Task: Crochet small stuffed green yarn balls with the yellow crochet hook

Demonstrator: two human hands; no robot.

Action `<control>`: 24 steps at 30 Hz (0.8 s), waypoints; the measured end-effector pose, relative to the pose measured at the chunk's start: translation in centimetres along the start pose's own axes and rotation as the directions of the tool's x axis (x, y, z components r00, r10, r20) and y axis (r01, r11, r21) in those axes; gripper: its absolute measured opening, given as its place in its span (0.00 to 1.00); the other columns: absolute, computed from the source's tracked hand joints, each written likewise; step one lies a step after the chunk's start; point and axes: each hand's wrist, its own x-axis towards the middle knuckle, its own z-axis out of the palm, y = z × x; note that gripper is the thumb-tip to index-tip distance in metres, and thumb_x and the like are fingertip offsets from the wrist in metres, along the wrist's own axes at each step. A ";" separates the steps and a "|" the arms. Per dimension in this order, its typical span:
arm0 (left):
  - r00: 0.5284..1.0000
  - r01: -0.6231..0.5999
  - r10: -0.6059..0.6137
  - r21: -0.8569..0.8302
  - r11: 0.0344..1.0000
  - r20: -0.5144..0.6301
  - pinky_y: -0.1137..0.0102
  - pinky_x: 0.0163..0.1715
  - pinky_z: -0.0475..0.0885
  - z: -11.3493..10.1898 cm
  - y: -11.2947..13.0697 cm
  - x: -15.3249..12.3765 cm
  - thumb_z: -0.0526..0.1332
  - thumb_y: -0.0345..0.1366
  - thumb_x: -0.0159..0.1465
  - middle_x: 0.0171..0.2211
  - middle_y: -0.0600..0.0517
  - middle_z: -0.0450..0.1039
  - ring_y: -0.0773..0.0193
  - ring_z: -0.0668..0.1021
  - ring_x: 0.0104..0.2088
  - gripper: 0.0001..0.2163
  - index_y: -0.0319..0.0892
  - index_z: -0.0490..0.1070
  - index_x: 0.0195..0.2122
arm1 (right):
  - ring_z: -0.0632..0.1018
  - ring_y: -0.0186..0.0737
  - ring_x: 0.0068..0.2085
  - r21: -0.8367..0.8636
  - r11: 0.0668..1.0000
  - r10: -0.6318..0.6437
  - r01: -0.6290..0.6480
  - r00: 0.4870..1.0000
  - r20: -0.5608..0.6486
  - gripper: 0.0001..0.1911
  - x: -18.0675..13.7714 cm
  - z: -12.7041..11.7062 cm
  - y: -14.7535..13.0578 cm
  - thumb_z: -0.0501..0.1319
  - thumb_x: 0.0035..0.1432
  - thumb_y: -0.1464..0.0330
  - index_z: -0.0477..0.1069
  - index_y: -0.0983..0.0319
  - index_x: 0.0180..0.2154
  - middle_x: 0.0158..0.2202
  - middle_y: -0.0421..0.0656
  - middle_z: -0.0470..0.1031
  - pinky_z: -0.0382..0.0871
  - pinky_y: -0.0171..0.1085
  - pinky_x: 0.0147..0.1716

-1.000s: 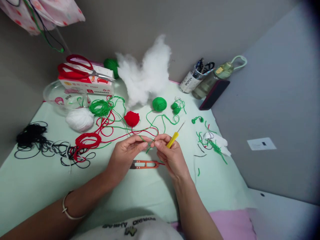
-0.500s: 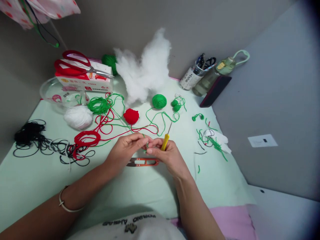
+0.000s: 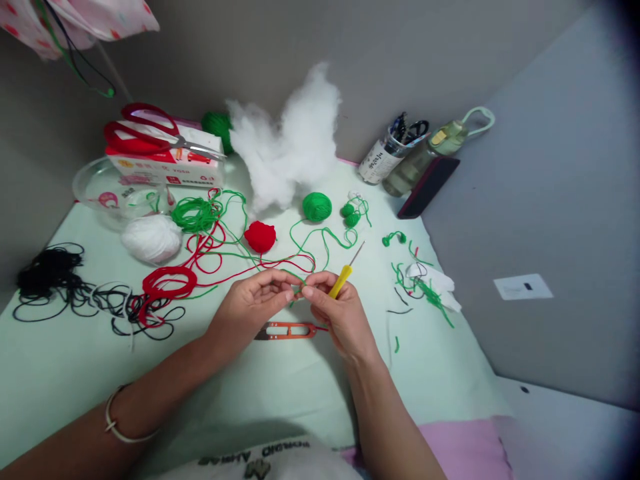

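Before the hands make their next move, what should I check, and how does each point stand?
1. Yellow-handled crochet hook held in the right hand: ok.
2. Green yarn pinched by the left hand: ok.
3. Hook tip clear of yarn: ok, pointing up and away from the fingertips.
4. Stitches or knot sound: cannot tell, too small.
5. Orange-handled thread snips out of both hands: ok, lying on the tablecloth.
6. Green skein free of red yarn: not ok, strands cross.
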 end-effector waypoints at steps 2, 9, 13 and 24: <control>1.000 -0.001 0.001 0.009 1.000 -0.011 0.70 0.43 0.75 0.1 0.0 0.0 0.67 0.36 0.62 0.36 0.53 0.79 0.63 0.80 0.39 0.06 0.44 0.79 0.40 | 0.52 0.22 0.18 0.000 1.000 -0.031 0.031 0.999 -0.041 0.15 0.1 0.1 0.1 0.77 0.46 0.62 0.76 0.62 0.31 0.19 0.31 0.62 0.41 0.31 0.17; 0.961 -0.240 0.270 0.294 0.925 -0.064 0.72 0.41 0.74 0.0 -0.9 0.0 0.68 0.35 0.62 0.36 0.53 0.81 0.64 0.81 0.37 0.03 0.45 0.81 0.37 | 0.52 0.24 0.19 -0.077 0.993 -0.090 0.084 0.993 -0.076 0.13 -0.1 0.2 0.4 0.75 0.49 0.62 0.76 0.61 0.30 0.19 0.30 0.57 0.41 0.32 0.18; 0.897 -0.374 0.440 0.455 0.808 -0.045 0.72 0.37 0.72 -0.1 -1.0 0.0 0.67 0.31 0.63 0.31 0.54 0.80 0.66 0.79 0.33 0.03 0.45 0.81 0.35 | 0.52 0.24 0.19 -0.134 0.985 -0.117 0.104 0.989 -0.088 0.12 -0.2 0.4 0.7 0.75 0.51 0.62 0.77 0.61 0.30 0.19 0.30 0.55 0.42 0.33 0.19; 0.992 0.027 -0.022 0.036 0.999 -0.125 0.71 0.42 0.68 0.3 0.1 -0.2 0.67 0.39 0.63 0.36 0.56 0.75 0.64 0.76 0.39 0.05 0.45 0.75 0.33 | 0.66 0.33 0.26 -0.175 0.945 -0.296 0.275 0.949 -0.105 0.22 -1.0 -0.3 -0.8 0.54 0.69 0.56 0.78 0.61 0.33 0.24 0.39 0.69 0.61 0.36 0.29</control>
